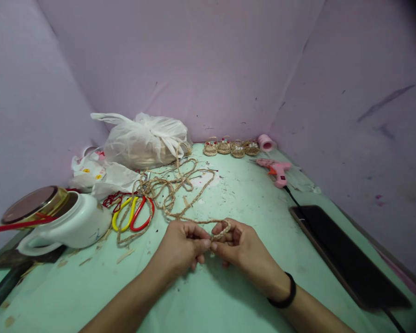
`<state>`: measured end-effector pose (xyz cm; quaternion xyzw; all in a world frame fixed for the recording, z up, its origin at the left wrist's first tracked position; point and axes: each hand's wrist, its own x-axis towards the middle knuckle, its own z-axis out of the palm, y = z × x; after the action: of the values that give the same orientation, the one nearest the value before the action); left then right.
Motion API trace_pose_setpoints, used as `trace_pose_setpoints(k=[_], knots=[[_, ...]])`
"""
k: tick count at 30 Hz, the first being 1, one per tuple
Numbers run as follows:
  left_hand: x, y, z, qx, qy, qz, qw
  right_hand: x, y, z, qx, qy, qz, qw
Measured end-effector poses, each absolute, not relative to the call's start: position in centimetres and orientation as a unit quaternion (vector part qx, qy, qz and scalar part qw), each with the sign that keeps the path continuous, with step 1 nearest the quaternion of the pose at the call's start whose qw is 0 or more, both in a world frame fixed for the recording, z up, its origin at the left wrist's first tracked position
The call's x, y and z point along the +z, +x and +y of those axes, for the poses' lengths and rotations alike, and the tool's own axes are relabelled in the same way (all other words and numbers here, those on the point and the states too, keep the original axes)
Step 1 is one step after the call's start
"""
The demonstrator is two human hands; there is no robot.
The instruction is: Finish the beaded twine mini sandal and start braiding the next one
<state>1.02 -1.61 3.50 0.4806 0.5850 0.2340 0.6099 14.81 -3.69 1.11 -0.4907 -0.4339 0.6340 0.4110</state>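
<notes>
A braided straw cord (pixel 198 196) runs in loose loops over the green tabletop and up to my hands. My left hand (pixel 185 243) pinches the cord between thumb and fingers near its end. Close beside it, my right hand (pixel 237 243) grips the same cord, which curves in a small loop over its fingers. The fingertips of both hands almost meet; the very end of the cord is hidden between them. Left of my left hand, scissors (pixel 136 215) with one yellow and one red handle lie partly under the cord.
A white teapot (pixel 86 219) lies at the left. Behind it are a crumpled white bag (pixel 116 178) and a tied plastic bag (pixel 142 141). Several small woven pieces (pixel 237 149) and a pink spool (pixel 266 143) stand at the back. A pink glue gun (pixel 279 170) and a black phone-like slab (pixel 350 256) lie right.
</notes>
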Motion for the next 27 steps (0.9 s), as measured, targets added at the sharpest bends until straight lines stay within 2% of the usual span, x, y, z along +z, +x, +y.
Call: trace_pose_setpoints(k=[3,9,16,22,27], knots=[[3.4,0.6,-1.6,0.187,0.531,0.555,0.612,1.1,14.9,-3.7,0.653,-0.464,-0.451,0.393],[4.1,-0.1,-1.8,0.125,0.683,0.494,0.523,1.5,15.3,-3.6,0.698,-0.433,-0.471,0.319],[3.8,-0.1,-2.1,0.084,0.696,0.502,0.505,0.9,15.2,-3.8,0.664,-0.43,-0.518,0.325],[3.1,-0.2,-2.6,0.126,0.77,0.48,0.401,0.7,15.3,-3.7,0.612,-0.451,-0.551,0.344],[3.0,0.3,-2.4,0.176,0.717,0.51,0.44,1.4,15.5,-3.4,0.597,-0.489,-0.52,0.366]])
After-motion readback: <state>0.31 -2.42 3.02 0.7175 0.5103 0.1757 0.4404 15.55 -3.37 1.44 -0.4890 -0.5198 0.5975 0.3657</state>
